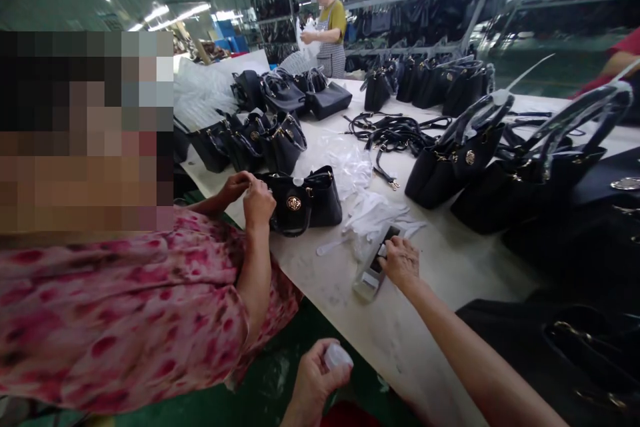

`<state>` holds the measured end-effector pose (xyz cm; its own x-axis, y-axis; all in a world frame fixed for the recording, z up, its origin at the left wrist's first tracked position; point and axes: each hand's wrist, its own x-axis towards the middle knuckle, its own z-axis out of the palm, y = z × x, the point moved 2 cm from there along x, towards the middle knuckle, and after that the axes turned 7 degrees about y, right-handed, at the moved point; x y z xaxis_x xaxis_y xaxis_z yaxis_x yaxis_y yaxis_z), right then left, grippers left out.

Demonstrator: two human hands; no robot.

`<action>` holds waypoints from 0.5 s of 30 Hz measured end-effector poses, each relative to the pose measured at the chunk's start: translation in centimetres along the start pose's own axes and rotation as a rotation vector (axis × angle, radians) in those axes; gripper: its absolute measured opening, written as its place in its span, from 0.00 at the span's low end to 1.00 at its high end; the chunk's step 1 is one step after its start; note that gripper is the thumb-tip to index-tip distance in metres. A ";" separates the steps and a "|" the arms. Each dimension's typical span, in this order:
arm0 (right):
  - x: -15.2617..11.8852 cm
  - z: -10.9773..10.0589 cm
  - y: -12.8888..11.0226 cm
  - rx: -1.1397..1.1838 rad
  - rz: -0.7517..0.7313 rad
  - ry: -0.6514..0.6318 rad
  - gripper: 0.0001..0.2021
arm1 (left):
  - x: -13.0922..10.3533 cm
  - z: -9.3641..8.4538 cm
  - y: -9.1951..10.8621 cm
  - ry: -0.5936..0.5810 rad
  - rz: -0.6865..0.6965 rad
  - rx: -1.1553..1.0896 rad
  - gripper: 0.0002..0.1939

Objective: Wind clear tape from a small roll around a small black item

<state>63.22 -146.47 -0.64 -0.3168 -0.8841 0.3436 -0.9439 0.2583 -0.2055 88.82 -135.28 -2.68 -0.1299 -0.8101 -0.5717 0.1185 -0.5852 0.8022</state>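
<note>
Low in the head view, just off the table edge, my left hand (314,377) is closed around a small round whitish object (338,355), whose kind I cannot make out. My right hand (401,259) reaches onto the table with its fingers closed at a narrow grey open box (367,283) with a dark inside. A small white piece (383,251) shows at those fingertips; what exactly they grip is partly hidden. White strips (373,213) lie just behind the box. Further left stands a black handbag (325,197) with a gold round emblem, near a co-worker's hands.
A co-worker in a pink patterned top (125,307) sits close on the left. Black handbags (453,160) crowd the right side of the white table (330,287). Black straps (395,130) and clear plastic (340,160) lie mid-table. Another person (330,27) stands behind.
</note>
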 end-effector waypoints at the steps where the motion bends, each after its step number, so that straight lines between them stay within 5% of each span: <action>1: 0.2 0.1 0.0 -0.003 -0.003 -0.004 0.04 | 0.2 -0.7 -0.4 0.016 -0.010 0.004 0.33; 5: 1.0 0.2 0.3 0.030 -0.002 0.008 0.05 | 1.1 -2.2 -1.5 0.039 -0.045 0.031 0.33; 10: 1.3 -0.6 0.7 0.166 0.087 0.101 0.05 | 2.3 -1.8 -1.0 -0.018 -0.063 0.044 0.32; 15: -4.9 -2.7 0.6 0.345 0.206 0.172 0.11 | 3.3 0.6 0.2 -0.168 0.046 0.171 0.27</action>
<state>63.95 -140.91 0.01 -0.5334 -0.7424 0.4053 -0.7826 0.2514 -0.5695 87.81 -138.08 -4.31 -0.2923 -0.8096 -0.5090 -0.0382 -0.5219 0.8521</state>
